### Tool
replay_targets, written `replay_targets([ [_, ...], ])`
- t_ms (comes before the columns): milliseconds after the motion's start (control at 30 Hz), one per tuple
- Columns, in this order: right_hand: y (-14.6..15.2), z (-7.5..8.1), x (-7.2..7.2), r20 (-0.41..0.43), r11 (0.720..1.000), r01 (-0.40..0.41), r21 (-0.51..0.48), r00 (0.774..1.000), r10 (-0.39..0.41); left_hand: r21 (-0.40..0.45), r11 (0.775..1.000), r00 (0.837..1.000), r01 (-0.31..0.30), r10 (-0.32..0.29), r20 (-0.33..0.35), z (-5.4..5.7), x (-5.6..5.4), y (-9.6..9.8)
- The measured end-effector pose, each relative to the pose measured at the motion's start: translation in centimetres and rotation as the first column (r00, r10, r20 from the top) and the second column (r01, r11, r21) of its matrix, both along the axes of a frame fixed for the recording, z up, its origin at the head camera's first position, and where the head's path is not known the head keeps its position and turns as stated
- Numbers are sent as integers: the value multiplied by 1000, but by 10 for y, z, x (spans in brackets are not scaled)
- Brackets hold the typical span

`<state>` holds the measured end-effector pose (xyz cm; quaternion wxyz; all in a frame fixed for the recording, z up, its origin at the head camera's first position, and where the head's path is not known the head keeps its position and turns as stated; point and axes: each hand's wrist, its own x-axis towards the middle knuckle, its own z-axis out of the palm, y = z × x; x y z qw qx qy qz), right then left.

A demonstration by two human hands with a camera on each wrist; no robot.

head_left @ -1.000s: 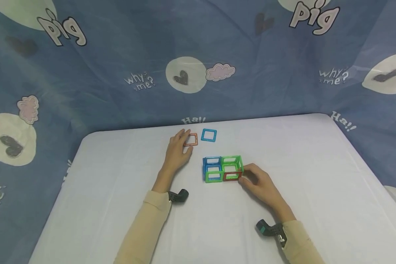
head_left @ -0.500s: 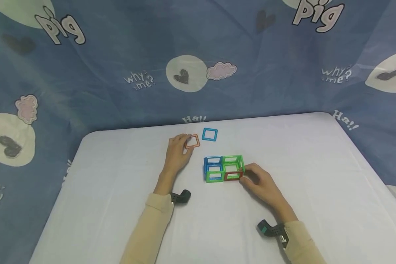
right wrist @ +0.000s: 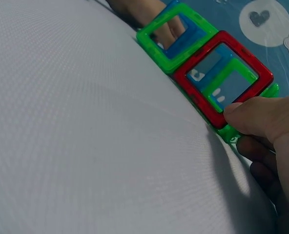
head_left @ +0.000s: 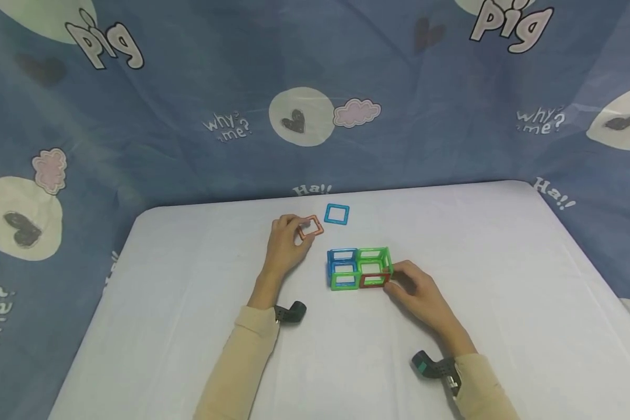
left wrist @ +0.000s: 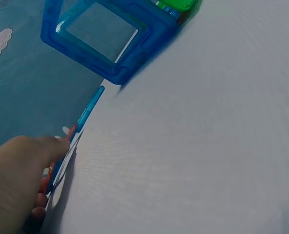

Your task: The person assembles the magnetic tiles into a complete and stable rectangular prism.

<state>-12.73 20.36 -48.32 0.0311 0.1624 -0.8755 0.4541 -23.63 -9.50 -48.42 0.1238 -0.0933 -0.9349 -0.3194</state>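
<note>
In the head view my left hand pinches an orange square magnetic tile by its left side, between thumb and fingers. The tile looks tilted; in the left wrist view the thumb covers part of its orange edge. A two-cell open box of magnetic tiles, blue at left and green at right, stands on the table. Its front has a green tile beside a red tile. My right hand holds the box's right end, thumb on the red tile's corner and the other fingers partly hidden.
A light-blue square tile lies flat behind the box, right of the orange tile. The white table ends at the back against a blue printed cloth. Each wrist wears a small black camera.
The left hand's fingers have drawn in on the orange tile, which has shifted slightly toward the person and turned. The right hand stays at the box.
</note>
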Motion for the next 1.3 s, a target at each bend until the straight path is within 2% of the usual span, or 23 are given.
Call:
replay_targets([
  [200,-1,1,0,11,1000,3,17,1000,-3,100,995,1000,-7,8,-11,-1,0,0],
  [400,-2,3,1,14,1000,2,15,1000,-2,236,972,1000,4,2,-26,2,0,1],
  [600,-2,0,0,22,1000,8,10,1000,-9,312,945,993,100,-77,-84,11,2,7],
  [767,-1,-4,-1,14,1000,8,15,1000,-8,305,936,982,176,-147,-116,17,6,13],
  [1033,-1,-1,0,28,1000,8,5,1000,-8,251,942,974,223,-206,-90,20,10,20],
  [1300,-2,0,0,17,1000,3,8,1000,-3,237,934,963,268,-250,-102,26,14,27],
])
